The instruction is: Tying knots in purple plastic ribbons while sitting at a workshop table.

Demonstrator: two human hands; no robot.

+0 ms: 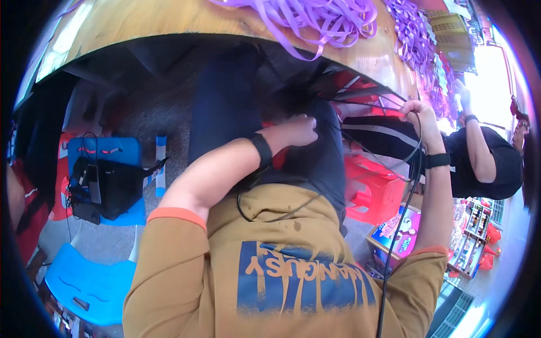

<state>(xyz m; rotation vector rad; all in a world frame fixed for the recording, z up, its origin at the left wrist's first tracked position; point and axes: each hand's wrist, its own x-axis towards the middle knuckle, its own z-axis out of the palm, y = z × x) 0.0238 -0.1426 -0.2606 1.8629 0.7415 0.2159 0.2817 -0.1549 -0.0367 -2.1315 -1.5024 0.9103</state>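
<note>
Thin black cable (pixel 410 186) held up at the right side of the body, running down past the mustard shirt.

Right hand (pixel 420 115) has its grip closed on the cable near its top, raised, apparently to keep slack off the lap. Left hand (pixel 296 130) reaches to the dark trousers (pixel 321 163), fingers curled; whether its grip holds anything cannot be told. Purple ribbon loops (pixel 315 19) lie on the wooden table (pixel 141 19) above; red plastic stool (pixel 375 188) beside.

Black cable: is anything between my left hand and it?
Nothing visible. The right hand grips the black cable beside the table edge. The left hand rests on the lap, apart from that hand; a loop of cable lies just under the left wrist, unobstructed.
</note>
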